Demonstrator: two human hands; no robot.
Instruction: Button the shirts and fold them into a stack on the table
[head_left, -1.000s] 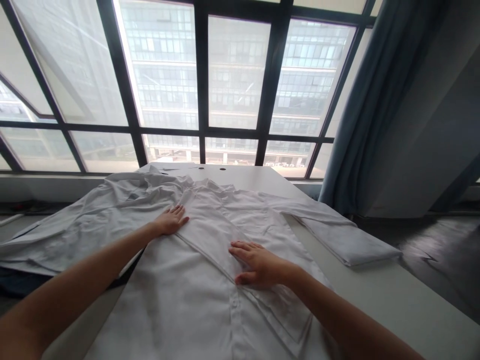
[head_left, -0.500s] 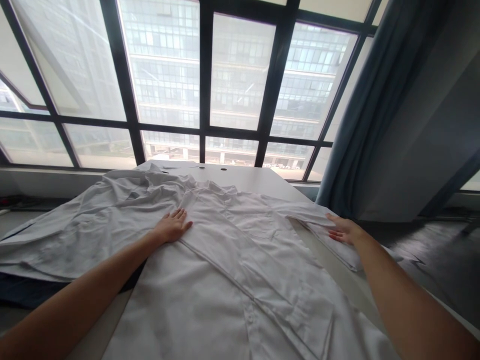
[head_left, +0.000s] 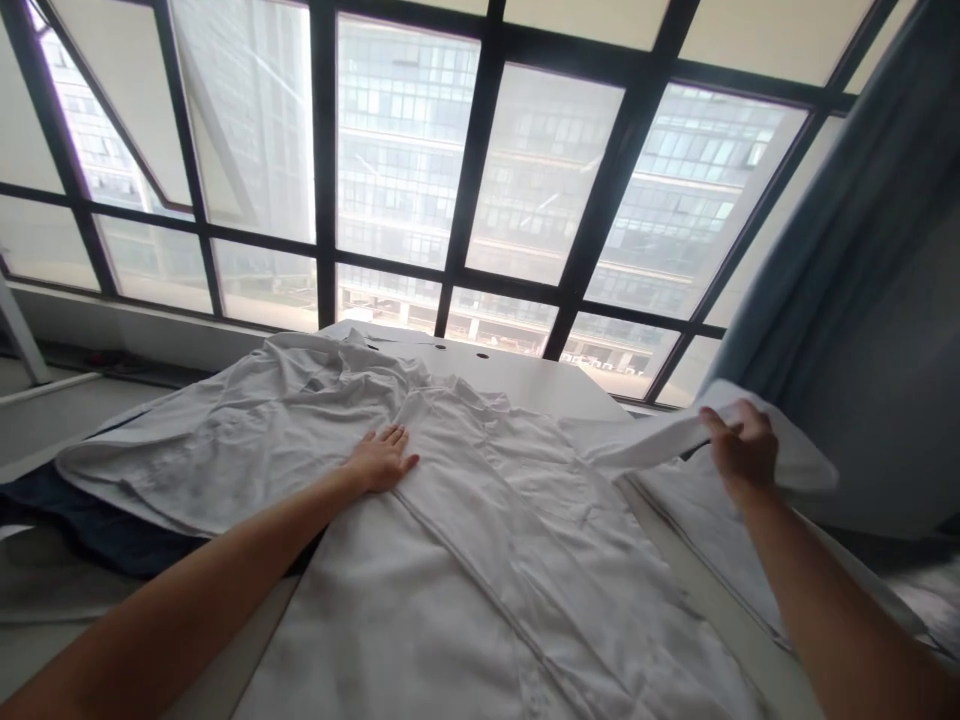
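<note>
A white long-sleeved shirt [head_left: 420, 600] lies spread out, its collar end toward the window and one sleeve slanting across its front. My left hand [head_left: 379, 460] rests flat on the shirt's upper left part, fingers stretched out. On the other side my right hand [head_left: 746, 445] is closed around the right sleeve [head_left: 652, 440], which it holds raised above the table, the cuff end hanging beyond my fingers. Beside the shirt on the left is another rumpled white garment [head_left: 225, 440], with navy cloth [head_left: 97, 520] showing under its edge.
The white table [head_left: 540, 385] has small dark round holes near its far edge. More folded white cloth [head_left: 712, 520] lies along the right side under my right arm. Behind stand black-framed windows [head_left: 551, 170], and a blue-grey curtain [head_left: 817, 240] hangs at the right.
My right hand, earlier lying on the right sleeve with fingers apart, has closed on it and lifted it. My left hand stays on the shirt. The view has turned left.
</note>
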